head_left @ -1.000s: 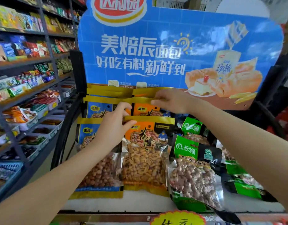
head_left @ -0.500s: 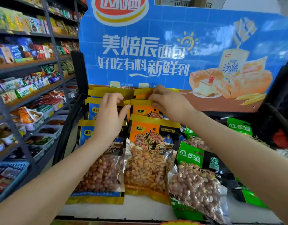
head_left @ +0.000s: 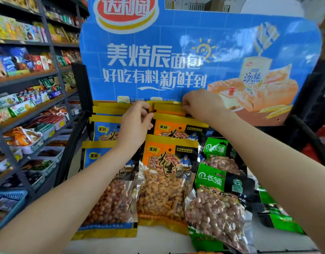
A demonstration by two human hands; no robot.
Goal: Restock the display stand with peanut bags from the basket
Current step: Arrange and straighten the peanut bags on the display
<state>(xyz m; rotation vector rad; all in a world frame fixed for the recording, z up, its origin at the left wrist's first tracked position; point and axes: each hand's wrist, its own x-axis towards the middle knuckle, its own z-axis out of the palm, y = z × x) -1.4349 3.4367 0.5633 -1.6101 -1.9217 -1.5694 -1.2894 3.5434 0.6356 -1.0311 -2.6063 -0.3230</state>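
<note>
Rows of peanut bags lie overlapped on the display stand [head_left: 158, 237] under a blue bread poster. Blue-label bags [head_left: 110, 195] fill the left column, orange-label bags [head_left: 167, 184] the middle, green-label bags [head_left: 218, 204] the right. My left hand [head_left: 136, 125] pinches the yellow top edge of a rear bag between the blue and orange columns. My right hand [head_left: 200, 105] pinches the top edge of the rearmost orange bag [head_left: 169, 108] just below the poster. The basket is not in view.
Dark metal shelving [head_left: 26, 77] full of snack packets and trays runs along the left. A black frame post [head_left: 81, 99] stands at the stand's left edge. A blue basket-like tray [head_left: 9, 197] sits low on the left. Dark racks stand at the right.
Both hands have moved up and back, from the middle rows to the top edges of the rearmost bags under the poster. The camera has come closer.
</note>
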